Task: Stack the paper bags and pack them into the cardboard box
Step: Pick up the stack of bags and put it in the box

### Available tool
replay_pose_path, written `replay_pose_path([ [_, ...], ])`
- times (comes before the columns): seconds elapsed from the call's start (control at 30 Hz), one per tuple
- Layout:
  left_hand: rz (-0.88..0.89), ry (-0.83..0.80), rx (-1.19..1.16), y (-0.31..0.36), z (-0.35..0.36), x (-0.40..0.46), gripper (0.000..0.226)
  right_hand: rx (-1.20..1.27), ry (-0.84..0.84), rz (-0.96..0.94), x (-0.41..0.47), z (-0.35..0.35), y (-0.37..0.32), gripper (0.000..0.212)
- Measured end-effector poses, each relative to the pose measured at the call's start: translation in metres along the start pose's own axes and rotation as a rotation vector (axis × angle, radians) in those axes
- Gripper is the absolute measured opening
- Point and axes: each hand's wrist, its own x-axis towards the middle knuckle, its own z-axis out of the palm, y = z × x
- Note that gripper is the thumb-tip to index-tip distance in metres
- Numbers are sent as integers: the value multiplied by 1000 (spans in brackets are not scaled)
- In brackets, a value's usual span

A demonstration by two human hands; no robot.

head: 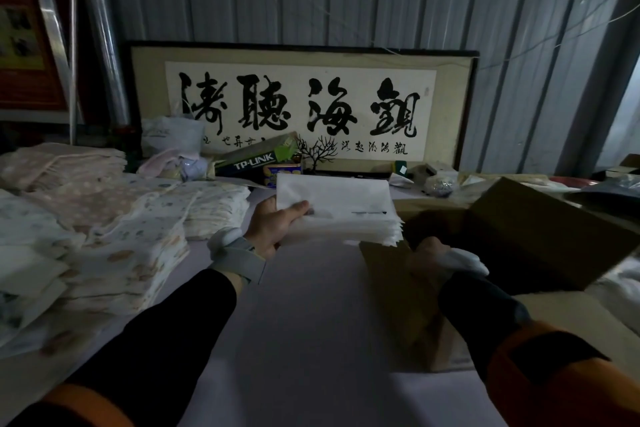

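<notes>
A thick stack of white paper bags (341, 208) hangs above the table at centre, its right end over the left edge of the open cardboard box (540, 236). My left hand (277, 225) grips the stack's left end, thumb on top. My right hand (436, 255) is at the box's near left flap, low in the shadowed opening, fingers curled beside something white; whether it holds that is unclear. The box's far flap stands up and hides part of the interior.
Piles of patterned paper bags (114, 236) cover the table's left side. A TP-LINK box (256, 156), small clutter and a framed calligraphy panel (301, 104) stand at the back. A flat cardboard flap (408, 295) lies in front of the box.
</notes>
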Motion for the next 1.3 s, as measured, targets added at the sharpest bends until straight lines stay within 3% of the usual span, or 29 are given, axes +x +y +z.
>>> replay_pose_path([
  [0.1,-7,7,4,3,-5,0,4,-27,-84,-40,-12,10,-19,28],
  [0.33,-10,94,69,8,-29,-6,9,-176,-410,-379,-27,24,-47,58],
  [0.47,-6,112,119,9,-42,-14,33,-144,-513,-498,-39,27,-52,58],
  [0.53,-9,124,123,8,-46,-17,32,-146,-601,-528,-45,26,-53,59],
  [0.67,-37,87,146,8,-50,-23,8,-153,-746,-568,-53,20,-51,55],
  [0.8,-53,94,176,7,-49,-24,26,-106,-864,-593,-55,16,-42,46],
  [0.9,-78,95,207,5,-50,-23,27,-110,-934,-594,-48,15,-38,44],
  [1.07,-154,108,205,8,-64,-18,34,176,-1040,-447,-31,6,-34,38],
  [1.2,-208,63,280,7,-70,-12,29,604,-943,-303,-17,8,-38,81],
  [1.3,-226,85,290,4,-67,-9,12,808,-959,-240,-13,15,-55,73],
])
